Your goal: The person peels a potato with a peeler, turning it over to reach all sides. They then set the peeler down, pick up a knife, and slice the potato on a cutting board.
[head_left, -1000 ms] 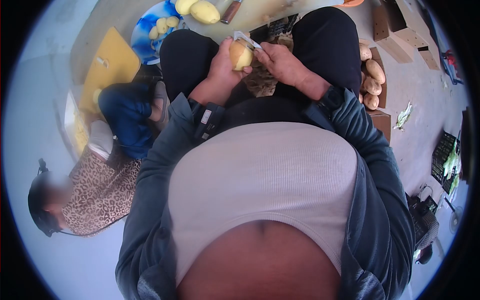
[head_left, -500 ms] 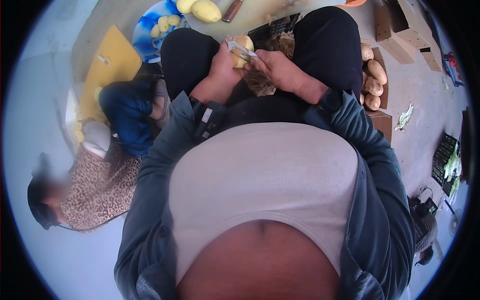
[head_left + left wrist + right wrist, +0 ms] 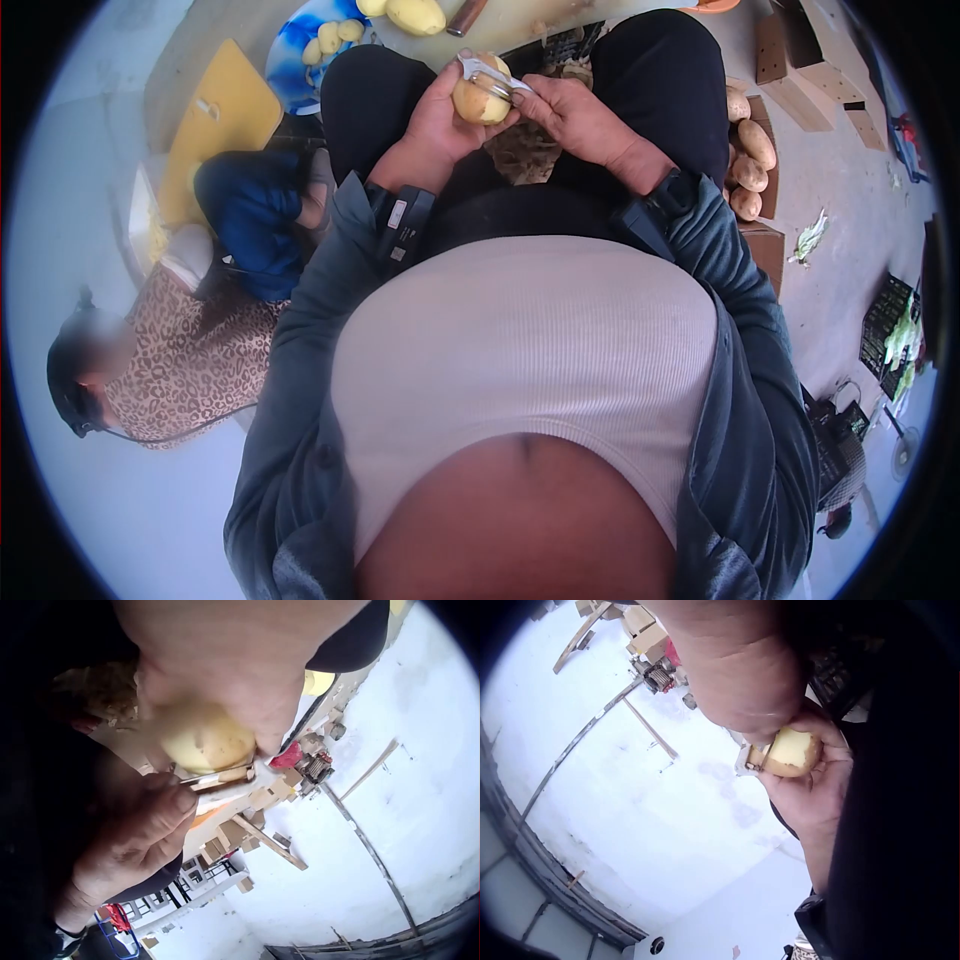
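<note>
A partly peeled potato (image 3: pixel 480 106) sits in my left hand (image 3: pixel 436 130), whose fingers curl around it from the left and below. Bare yellow flesh shows beside brown skin in the right wrist view, on the same potato (image 3: pixel 793 748). My right hand (image 3: pixel 578 118) grips the pale handle of a peeler (image 3: pixel 519 86). The peeler's wide head lies across the potato's upper side. In the left wrist view the blade side of the peeler (image 3: pixel 217 780) is close against the potato (image 3: pixel 210 746), and my right hand (image 3: pixel 139 840) is beneath it.
Peelings (image 3: pixel 524 160) lie between my knees. Ahead are peeled potatoes (image 3: pixel 416 14), a brown wooden handle (image 3: pixel 467 17) and a blue-and-white basin (image 3: pixel 284 72) with peeled potatoes. Unpeeled potatoes (image 3: pixel 756 143) fill a box at right. Another person (image 3: pixel 195 355) sits at left beside a yellow board (image 3: pixel 225 115).
The peeler has moved over the potato, from its top edge to across its face. The potato has shifted in my left hand, and both hands are now slightly farther apart.
</note>
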